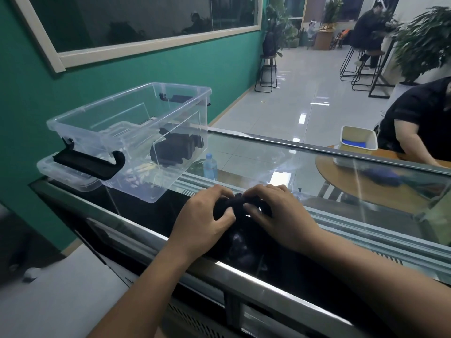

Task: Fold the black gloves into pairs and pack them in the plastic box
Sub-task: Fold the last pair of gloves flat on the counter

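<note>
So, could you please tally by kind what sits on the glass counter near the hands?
Clear box: 1
Clear lid under the box: 1
Glove bundle in the box: 1
Glove bundle held by left hand and right hand: 1
Total: 4

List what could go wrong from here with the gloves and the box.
1. The black gloves lie on the dark part of the glass counter, bunched between the left hand and right hand; a loose fold may spring open when carried.
2. The plastic box sits at the counter's end, partly on its lid; a push while packing might shift it.
</note>
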Demonstrator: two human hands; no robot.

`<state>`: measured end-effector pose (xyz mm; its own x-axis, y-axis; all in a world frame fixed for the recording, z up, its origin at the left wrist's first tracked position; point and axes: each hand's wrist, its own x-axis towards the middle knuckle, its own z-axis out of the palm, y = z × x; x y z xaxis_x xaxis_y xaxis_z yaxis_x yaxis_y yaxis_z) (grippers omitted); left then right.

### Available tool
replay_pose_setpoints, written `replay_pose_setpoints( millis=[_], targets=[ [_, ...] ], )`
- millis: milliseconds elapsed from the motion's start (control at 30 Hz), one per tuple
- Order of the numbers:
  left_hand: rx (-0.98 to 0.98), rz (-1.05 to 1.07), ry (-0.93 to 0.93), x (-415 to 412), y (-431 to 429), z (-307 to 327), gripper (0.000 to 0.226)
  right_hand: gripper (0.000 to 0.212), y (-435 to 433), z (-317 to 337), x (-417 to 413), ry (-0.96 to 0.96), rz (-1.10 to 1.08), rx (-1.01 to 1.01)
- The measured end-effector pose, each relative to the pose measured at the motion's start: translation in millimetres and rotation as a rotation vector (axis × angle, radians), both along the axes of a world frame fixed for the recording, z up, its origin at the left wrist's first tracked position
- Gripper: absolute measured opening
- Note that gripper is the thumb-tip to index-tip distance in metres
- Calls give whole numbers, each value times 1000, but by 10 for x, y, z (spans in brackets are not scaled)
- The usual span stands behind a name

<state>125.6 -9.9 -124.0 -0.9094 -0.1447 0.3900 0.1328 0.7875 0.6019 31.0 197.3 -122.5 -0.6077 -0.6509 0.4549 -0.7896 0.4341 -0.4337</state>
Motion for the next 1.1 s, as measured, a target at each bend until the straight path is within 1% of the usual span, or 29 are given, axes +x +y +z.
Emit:
replay_pose_setpoints(
  millis=[100, 167, 300, 367, 500, 633, 733, 800, 867, 933, 1000, 1100],
  targets=[
    [84, 21, 4, 20, -13, 15, 13, 17, 3, -8, -15, -82, -52, -34],
    [92, 43, 17, 6, -26, 5, 7, 16, 4, -25, -44, -98, -70, -56],
    [45, 117, 81, -44, -46, -44, 4, 15, 6, -62, -83, -64, -106, -74],
    [1, 124, 124, -45, -44, -50, 7, 15, 13, -73, -104, -57, -105, -90],
    [-159, 51, 200, -11, -21, -55, 11, 9, 24, -72, -93, -8, -34, -60],
    [-172, 10, 189, 25, -11, -47, 16, 2, 32, -58, -59, 16, -7, -73],
    [-179, -29, 133, 77, -27, -38, 30, 11, 52, -48, -44, 5, 49, -65],
    [-191, -66, 90, 116, -63, -45, 40, 25, 71, -51, -27, -2, 133, -27],
    [-187, -99, 63, 145, -114, -52, 50, 37, 83, -76, -26, 40, 174, 31],
    [-166, -119, 49, 164, -177, -47, 56, 40, 80, -83, -28, 74, 163, 57],
    [-147, -129, 52, 165, -245, -34, 55, 41, 67, -79, -36, 95, 147, 61],
    [-173, -142, 88, 145, -313, -23, 47, 41, 35, -75, -30, 143, 138, 64]
  ],
)
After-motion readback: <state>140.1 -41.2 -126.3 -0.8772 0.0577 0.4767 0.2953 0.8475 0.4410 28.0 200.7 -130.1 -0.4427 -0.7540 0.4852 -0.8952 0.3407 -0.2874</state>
